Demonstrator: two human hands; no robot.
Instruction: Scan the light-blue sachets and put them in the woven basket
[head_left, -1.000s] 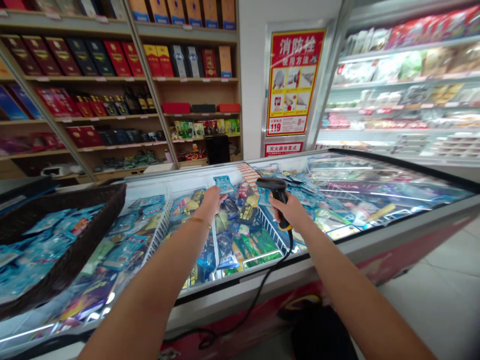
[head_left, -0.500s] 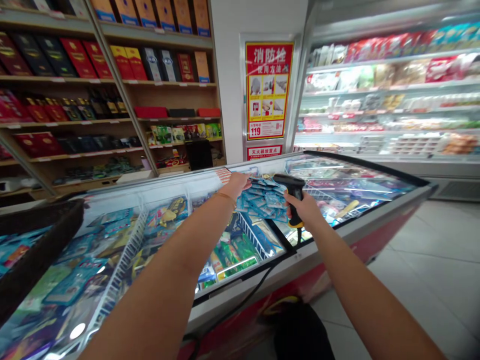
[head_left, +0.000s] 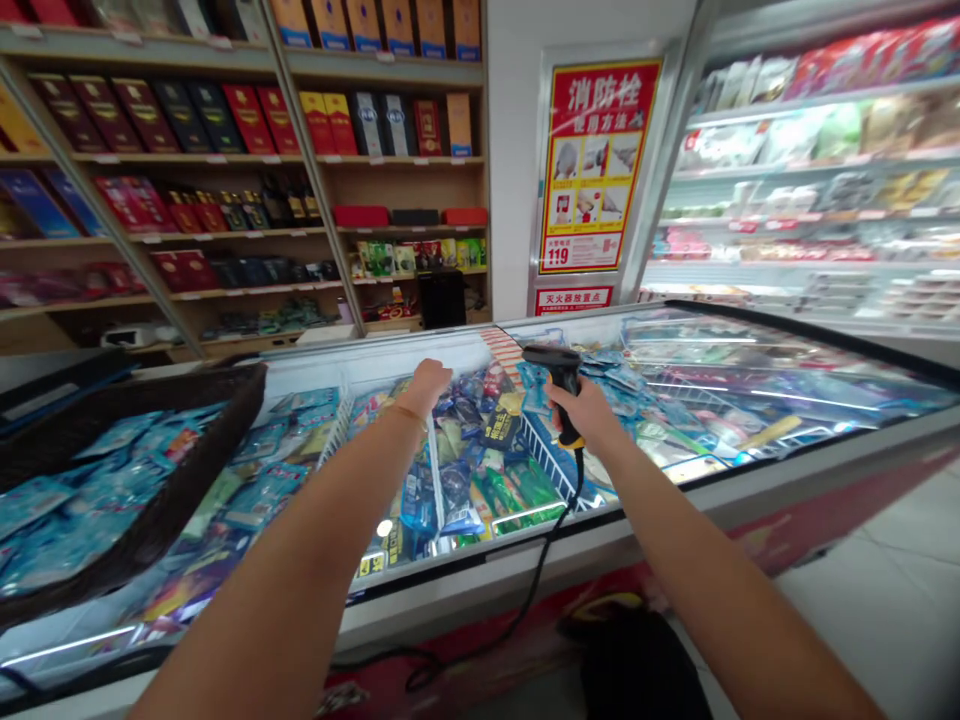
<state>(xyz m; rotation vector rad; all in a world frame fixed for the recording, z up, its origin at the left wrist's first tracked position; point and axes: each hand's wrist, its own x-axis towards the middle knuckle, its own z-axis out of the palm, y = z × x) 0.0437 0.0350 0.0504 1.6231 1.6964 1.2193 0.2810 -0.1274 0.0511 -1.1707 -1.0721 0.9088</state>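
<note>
My right hand (head_left: 589, 412) is wrapped round the grip of a black and yellow barcode scanner (head_left: 561, 385), held above the chest freezer (head_left: 495, 560). Its black cable (head_left: 540, 560) hangs down the freezer's front. Behind the scanner lies a pile of blue packets (head_left: 622, 380). My left hand (head_left: 430, 384) is over the freezer's left part, apart from the pile. Seen from the back, its fingers are mostly hidden, and no held thing shows. Below it, colourful frozen-food packs (head_left: 499, 430) lie among white wire dividers (head_left: 544, 455).
A dark brown basket (head_left: 225, 440) of similar blue packets stands on the freezer's left end. Behind are shelves of boxes and bottles (head_left: 397, 130), a red fire-hydrant poster (head_left: 600, 165) and a lit refrigerated display (head_left: 810, 190). A knee in black shows below.
The view has turned left, bringing more of the basket into sight. My left hand has moved left, away from the blue packets. The pile now sits lower and more spread out; the scanner stays in my right hand.
</note>
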